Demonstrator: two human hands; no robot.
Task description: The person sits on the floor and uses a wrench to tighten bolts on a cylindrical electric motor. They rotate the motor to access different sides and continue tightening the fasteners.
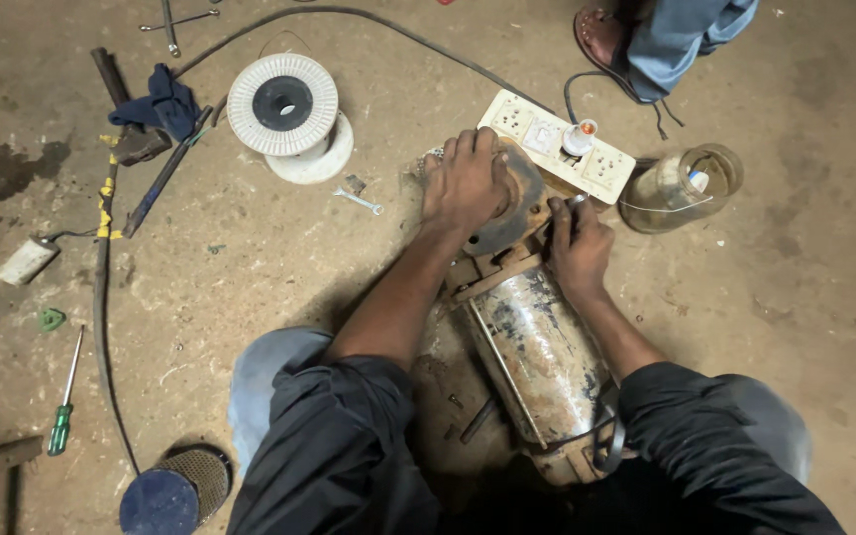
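Observation:
A worn, rusty cylindrical motor [537, 357] lies on the concrete floor between my knees, its round end cover [517, 203] pointing away from me. My left hand [466, 180] is spread flat over the top of that end cover, pressing on it. My right hand [577, 243] grips the right side of the cover where it meets the motor body, and a thin metal tool tip [577, 200] shows above its fingers. What exactly the right fingers pinch is hidden.
A white switch-and-socket board [557, 144] lies just beyond the motor, next to a clear plastic jar [681, 186]. A white wire spool [284, 107], small spanner [359, 201], blue cloth [160, 104], green-handled screwdriver [63, 401], black cable and another person's sandalled foot [606, 35] surround me.

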